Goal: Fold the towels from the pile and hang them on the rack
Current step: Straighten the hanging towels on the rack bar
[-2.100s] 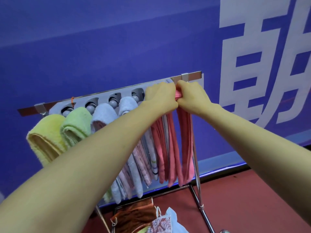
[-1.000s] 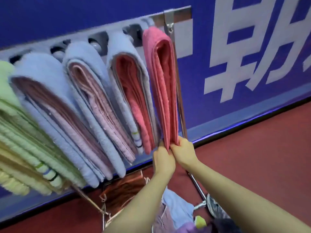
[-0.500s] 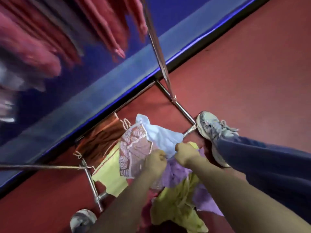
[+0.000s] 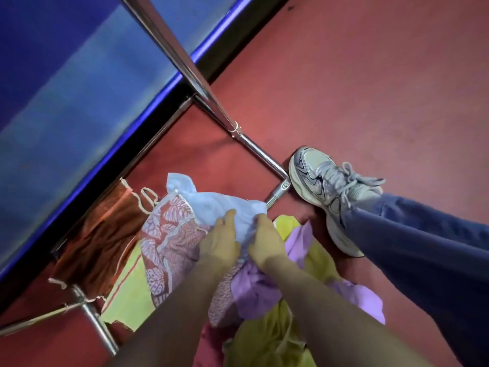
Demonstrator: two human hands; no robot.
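A pile of loose towels lies on the red floor at the foot of the rack. On top is a light blue towel [image 4: 211, 205]; my left hand [image 4: 219, 242] and my right hand [image 4: 266, 242] both grip its near edge, side by side. Under it lie a red-and-white patterned towel [image 4: 169, 242], a purple towel [image 4: 254, 287] and a yellow-green towel [image 4: 270, 337]. Only the rack's metal leg [image 4: 185, 67] and base bar [image 4: 262, 154] show; the hung towels are out of view.
A brown-orange cloth [image 4: 100, 234] is tied across the rack's lower frame on the left. My right shoe [image 4: 322, 192] and blue trouser leg stand just right of the pile. A blue wall panel [image 4: 66, 88] runs behind the rack. A second rack foot [image 4: 98, 324] stands at lower left.
My hands left the pink towel hanging on the rack and came down to the floor pile, where they took hold of the light blue towel. My view swung from the rack down.
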